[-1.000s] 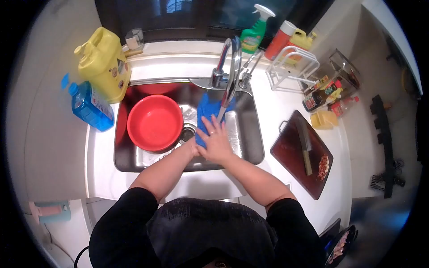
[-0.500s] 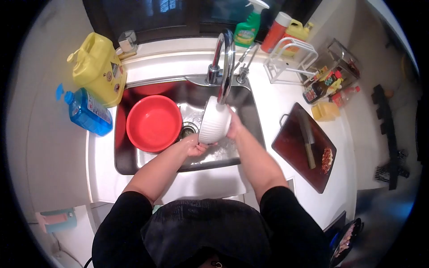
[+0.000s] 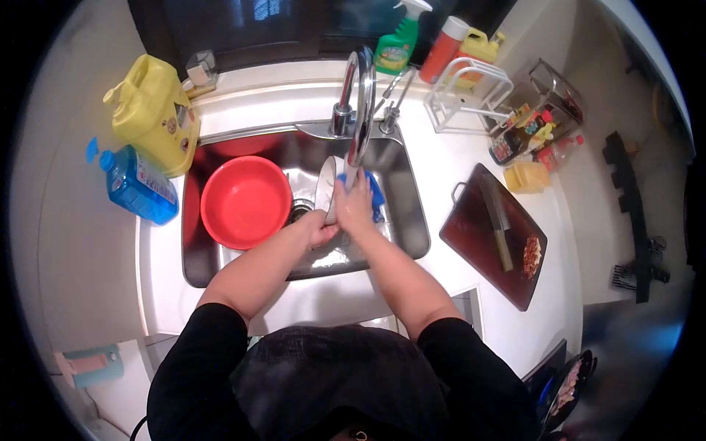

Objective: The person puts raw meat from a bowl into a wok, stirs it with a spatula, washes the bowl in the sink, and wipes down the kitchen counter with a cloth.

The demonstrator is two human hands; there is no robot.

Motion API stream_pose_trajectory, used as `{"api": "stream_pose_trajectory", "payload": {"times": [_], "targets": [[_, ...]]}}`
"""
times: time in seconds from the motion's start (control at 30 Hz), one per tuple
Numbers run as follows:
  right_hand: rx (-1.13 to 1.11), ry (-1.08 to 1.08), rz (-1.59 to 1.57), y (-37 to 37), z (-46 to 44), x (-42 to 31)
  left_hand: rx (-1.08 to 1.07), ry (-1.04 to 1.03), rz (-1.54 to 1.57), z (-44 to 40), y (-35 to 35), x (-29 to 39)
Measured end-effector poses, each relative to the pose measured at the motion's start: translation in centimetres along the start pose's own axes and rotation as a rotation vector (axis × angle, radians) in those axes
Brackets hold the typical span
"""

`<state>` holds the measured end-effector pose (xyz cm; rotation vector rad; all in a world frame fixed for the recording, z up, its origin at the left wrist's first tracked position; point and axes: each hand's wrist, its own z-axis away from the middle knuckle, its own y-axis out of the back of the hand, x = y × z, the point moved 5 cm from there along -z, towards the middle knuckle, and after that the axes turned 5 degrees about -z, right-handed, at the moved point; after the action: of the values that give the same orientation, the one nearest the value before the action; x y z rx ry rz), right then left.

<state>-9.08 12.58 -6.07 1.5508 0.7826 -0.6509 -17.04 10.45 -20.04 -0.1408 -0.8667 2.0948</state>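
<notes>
A white ribbed bowl (image 3: 327, 185) stands tilted on its side in the sink, under the spout of the chrome faucet (image 3: 362, 95). My left hand (image 3: 318, 229) is closed around the bowl's lower edge. Against the bowl's right side lies my right hand (image 3: 354, 203), back toward me, fingers stretched toward the spout; their tips are partly covered by it. A blue cloth (image 3: 377, 198) shows just behind and right of that hand, and I cannot tell whether the hand touches it. Left of the bowl sits a red basin (image 3: 246, 202), near the drain (image 3: 300, 211).
A yellow jug (image 3: 158, 117) and blue soap bottle (image 3: 143, 185) stand left of the sink (image 3: 415, 220). Right of it, a cutting board (image 3: 471, 228) bears a knife (image 3: 500, 235) and chopped food (image 3: 532, 256). A white rack (image 3: 471, 95) and several bottles stand behind.
The bowl has turned and narrowed in view, showing its inside. My right hand has moved from behind the bowl to its near right side. The blue cloth has come into sight.
</notes>
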Motion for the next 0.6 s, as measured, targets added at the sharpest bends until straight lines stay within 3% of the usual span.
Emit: {"api": "stream_pose_trajectory", "payload": {"times": [0.07,0.2,0.3,0.4,0.43,0.5,0.6], "targets": [[-0.049,-0.016,-0.356,1.0,-2.7,0.4,0.020,0.091,0.015,2.1,-0.3,-0.3],[-0.530,-0.772,-1.174,-1.0,-3.6,5.6,0.015,0.147,-0.216,5.7,-0.8,-0.6],[-0.458,-0.847,-0.981,-2.5,1.4,8.4,0.057,-0.322,-0.358,8.1,-2.2,0.5],[-0.174,-0.907,-1.338,-1.1,1.7,8.6,0.121,-0.580,-0.545,10.1,-2.4,3.1],[-0.373,-0.741,-1.535,0.0,2.3,5.8,0.132,-0.679,-0.625,11.5,-2.9,3.6],[-0.428,-0.678,-1.563,0.7,3.2,3.3,0.176,-0.686,-0.721,13.2,-3.5,3.7],[-0.527,-0.822,-1.307,-0.9,5.0,5.3,0.146,-0.610,-0.740,14.9,-3.8,3.0]]}}
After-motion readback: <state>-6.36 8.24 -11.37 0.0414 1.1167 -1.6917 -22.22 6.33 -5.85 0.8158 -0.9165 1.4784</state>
